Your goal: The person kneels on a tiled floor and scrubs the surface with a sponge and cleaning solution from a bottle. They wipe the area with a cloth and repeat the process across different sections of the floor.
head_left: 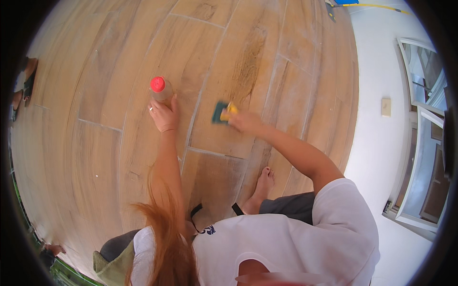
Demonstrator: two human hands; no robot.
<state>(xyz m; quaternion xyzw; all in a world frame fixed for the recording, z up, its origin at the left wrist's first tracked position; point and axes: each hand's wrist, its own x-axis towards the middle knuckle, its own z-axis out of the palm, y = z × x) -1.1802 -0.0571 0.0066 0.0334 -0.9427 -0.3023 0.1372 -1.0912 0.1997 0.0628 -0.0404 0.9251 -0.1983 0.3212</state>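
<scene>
My left hand (163, 117) is wrapped around a clear bottle (164, 95) with a red cap, which stands on the wood-look tile floor (138, 57). To the right, my right hand (245, 122) grips a scrubbing pad (219, 112), dark green with a yellow upper part. The pad is against or just over the floor; which one, I cannot tell. Motion blurs its outline slightly. Pale grout lines run between the tiles, and a darker brown streak in the pattern lies beyond the pad.
A white wall (367, 138) rises at the right, with a switch plate (386, 107) and open window panes (420, 162). A yellow pole (377, 5) lies at the far right. Other people's feet (28, 81) show at the left rim. My bare foot (265, 186) is near the pad.
</scene>
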